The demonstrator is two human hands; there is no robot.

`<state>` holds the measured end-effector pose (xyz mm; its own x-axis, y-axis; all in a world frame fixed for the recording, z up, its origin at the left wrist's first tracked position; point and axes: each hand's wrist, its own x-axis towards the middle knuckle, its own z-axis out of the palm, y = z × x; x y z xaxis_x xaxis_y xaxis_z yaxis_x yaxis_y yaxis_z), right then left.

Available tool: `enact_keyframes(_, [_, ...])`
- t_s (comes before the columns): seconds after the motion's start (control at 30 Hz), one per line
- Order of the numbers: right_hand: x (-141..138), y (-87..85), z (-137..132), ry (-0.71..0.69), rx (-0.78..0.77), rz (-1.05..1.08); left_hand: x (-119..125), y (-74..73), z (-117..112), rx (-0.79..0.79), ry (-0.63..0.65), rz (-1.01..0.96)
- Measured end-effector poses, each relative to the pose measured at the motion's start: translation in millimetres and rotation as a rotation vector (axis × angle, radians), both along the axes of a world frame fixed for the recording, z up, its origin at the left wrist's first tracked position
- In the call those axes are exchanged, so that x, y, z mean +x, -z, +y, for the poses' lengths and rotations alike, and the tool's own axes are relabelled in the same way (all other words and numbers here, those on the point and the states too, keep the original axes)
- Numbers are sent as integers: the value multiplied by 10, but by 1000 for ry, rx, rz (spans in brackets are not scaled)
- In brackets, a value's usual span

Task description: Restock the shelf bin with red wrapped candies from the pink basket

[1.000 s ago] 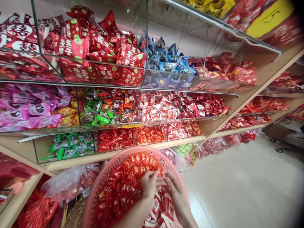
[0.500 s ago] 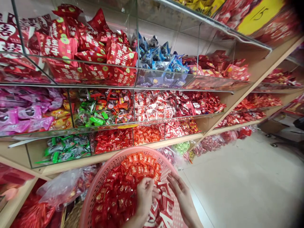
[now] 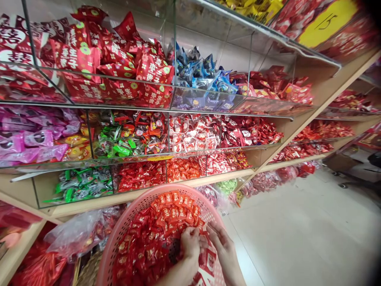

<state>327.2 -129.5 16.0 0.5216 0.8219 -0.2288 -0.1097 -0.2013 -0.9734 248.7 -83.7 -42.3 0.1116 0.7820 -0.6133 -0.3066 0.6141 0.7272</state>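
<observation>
A round pink plastic basket (image 3: pixel 219 216) with a pierced rim stands low in front of me, filled with small wrapped sweets. Orange-red packets (image 3: pixel 175 206) are lined up in curved rows at its far side. Darker red packets (image 3: pixel 143 246) cover the left part, and red-and-white packets (image 3: pixel 207 260) lie at the right. My left hand (image 3: pixel 192 244) is over the middle right of the basket, fingers curled together; what they hold, if anything, is hidden. Close beside it, my right hand (image 3: pixel 222 242) has its fingers stretched along the basket's right inner side, holding nothing visible.
Shelves with clear dividers rise ahead, full of wrapped sweets: large red bags (image 3: pixel 116 59), blue packets (image 3: pixel 205 75), green packets (image 3: pixel 85 184). A clear plastic bag (image 3: pixel 80 234) lies left of the basket. Tiled floor (image 3: pixel 285 230) extends at the right, with more bags (image 3: pixel 268 182) along the shelf base.
My left hand has shifted right, closer to my right hand, which has moved slightly left. A dark gap among the packets now shows left of my left hand.
</observation>
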Motion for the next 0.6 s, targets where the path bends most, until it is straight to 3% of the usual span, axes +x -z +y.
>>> enact_keyframes(0.33, [-45,58,26,-43,-35,-3,59,22,40,-39,-89,-82])
enact_keyframes(0.5, [40,-123,116,-75,10,-163,-23,-175,-53,-130,-94,-61])
enact_keyframes(0.6, [210,-244,374,-121,89,-291,-342,-367,-176,-257,89,-62])
